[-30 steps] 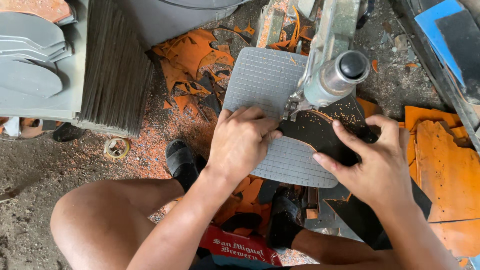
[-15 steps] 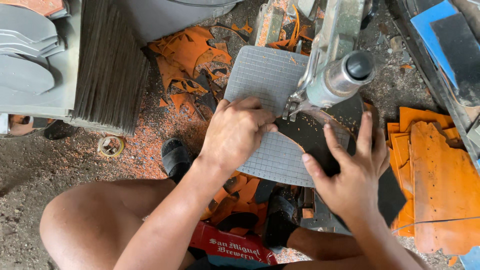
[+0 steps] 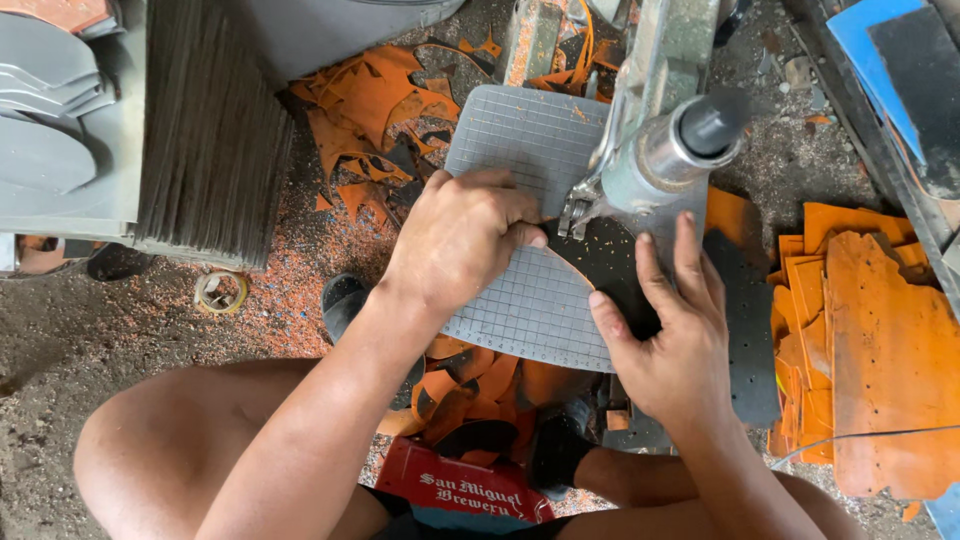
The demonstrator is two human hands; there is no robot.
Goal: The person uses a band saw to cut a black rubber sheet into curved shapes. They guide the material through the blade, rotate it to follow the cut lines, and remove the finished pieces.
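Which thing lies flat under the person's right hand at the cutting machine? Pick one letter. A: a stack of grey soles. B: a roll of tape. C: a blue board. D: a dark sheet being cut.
D: the right hand is spread, palm down, on the dark sheet that lies on the gridded grey table, just below the machine's cutting head, while the left hand steadies the sheet's edge.

Small cutting workshop. Evidence: a cutting machine [image 3: 660, 150] over a gridded grey sheet [image 3: 530, 300], orange offcuts [image 3: 370, 100] littering the dirt floor [image 3: 80, 330], stacked grey sheets [image 3: 215, 130].
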